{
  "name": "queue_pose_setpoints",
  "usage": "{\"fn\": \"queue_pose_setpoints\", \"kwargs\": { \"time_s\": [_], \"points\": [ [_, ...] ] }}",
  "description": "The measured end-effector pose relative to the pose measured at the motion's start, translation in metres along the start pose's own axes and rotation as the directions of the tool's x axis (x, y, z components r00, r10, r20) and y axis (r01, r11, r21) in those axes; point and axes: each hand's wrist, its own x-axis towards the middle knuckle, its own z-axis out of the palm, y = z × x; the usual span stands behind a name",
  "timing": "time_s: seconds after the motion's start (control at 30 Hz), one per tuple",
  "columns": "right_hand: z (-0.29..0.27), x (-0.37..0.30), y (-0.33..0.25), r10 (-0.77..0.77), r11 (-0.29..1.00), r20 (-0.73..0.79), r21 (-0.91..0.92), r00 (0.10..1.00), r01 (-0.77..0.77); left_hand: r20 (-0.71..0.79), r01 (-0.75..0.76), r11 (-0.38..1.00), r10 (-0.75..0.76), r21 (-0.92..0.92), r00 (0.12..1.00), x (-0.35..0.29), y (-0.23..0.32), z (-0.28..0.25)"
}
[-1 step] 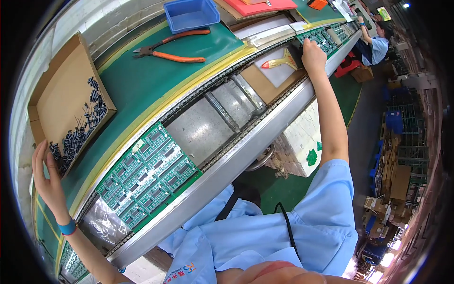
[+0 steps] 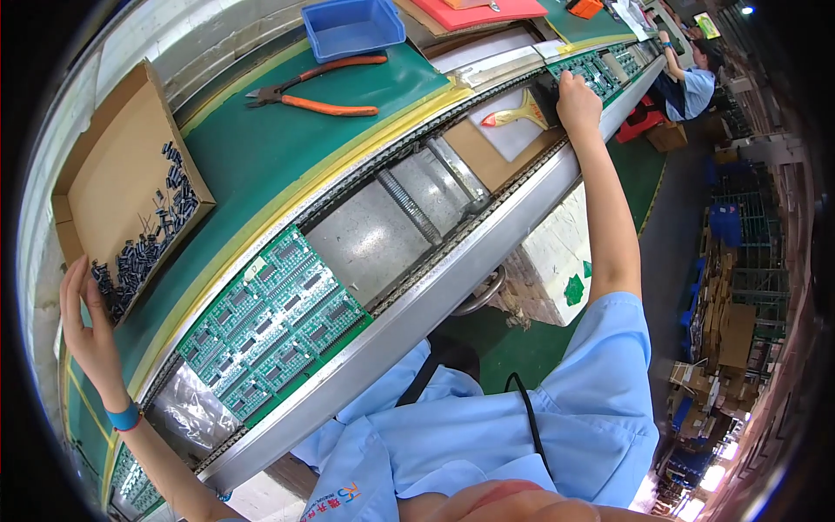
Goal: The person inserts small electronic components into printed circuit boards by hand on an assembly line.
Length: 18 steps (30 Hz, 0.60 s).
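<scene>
My left hand (image 2: 90, 335) is at the near corner of a tilted cardboard box (image 2: 109, 143), fingers stretched and thumb apart. Beside its thumb lie many small dark cylindrical components with wire leads (image 2: 143, 252). My right hand (image 2: 579, 106) reaches up the conveyor, its fingers curled closed at the near end of a green circuit board (image 2: 594, 74). The fingertips are partly hidden, but they appear to pinch that board's edge. A larger green circuit board panel (image 2: 274, 326) with rows of black chips lies across the conveyor rails between my hands.
Orange-handled cutting pliers (image 2: 322, 87) and a blue tray (image 2: 355, 28) sit on the green bench mat. A brush (image 2: 513, 115) lies on a pale sheet between the rails. Clear plastic film (image 2: 196, 409) adjoins the panel. Another person (image 2: 693, 87) works farther along the conveyor (image 2: 470, 257).
</scene>
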Motion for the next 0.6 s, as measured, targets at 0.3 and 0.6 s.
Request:
{"fn": "queue_pose_setpoints", "kwargs": {
  "time_s": [0.3,0.6],
  "points": [
    [0.002,0.008,0.006,0.036,0.999,0.035,0.007,0.999,-0.037,0.038,0.043,0.995,-0.040,-0.087,0.998,0.004,0.008,0.014],
    [0.006,0.005,0.008,0.131,0.981,0.176,0.120,0.976,-0.154,0.153,0.079,0.997,-0.082,0.026,0.985,0.018,0.033,0.018]
  ]
}}
